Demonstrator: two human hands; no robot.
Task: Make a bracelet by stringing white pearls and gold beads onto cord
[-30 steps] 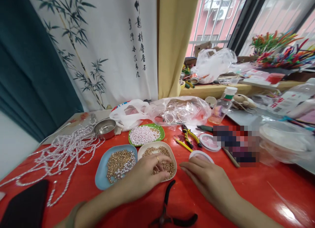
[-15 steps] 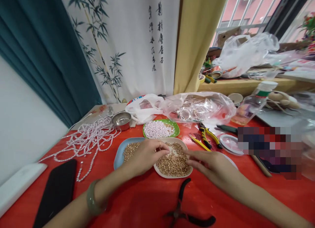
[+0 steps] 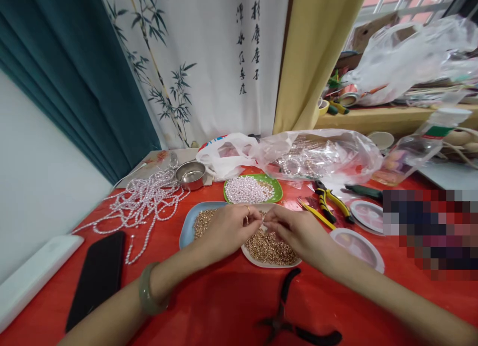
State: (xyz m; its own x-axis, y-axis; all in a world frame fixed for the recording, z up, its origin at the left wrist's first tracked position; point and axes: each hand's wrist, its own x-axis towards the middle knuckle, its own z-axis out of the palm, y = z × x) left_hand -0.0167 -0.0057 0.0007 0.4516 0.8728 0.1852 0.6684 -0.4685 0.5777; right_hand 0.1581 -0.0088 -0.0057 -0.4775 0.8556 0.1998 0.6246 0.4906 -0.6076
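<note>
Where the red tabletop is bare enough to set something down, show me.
Bare red tabletop lies between the left forearm and black-handled pliers; another patch, between the right forearm and white-rimmed round plastic disc. Crowded: the middle, where blue plate and beige plate of gold beads sit close, green plate behind.

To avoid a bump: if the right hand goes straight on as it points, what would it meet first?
Most likely the left hand, directly facing the right hand; whether they touch is unclear.
</note>
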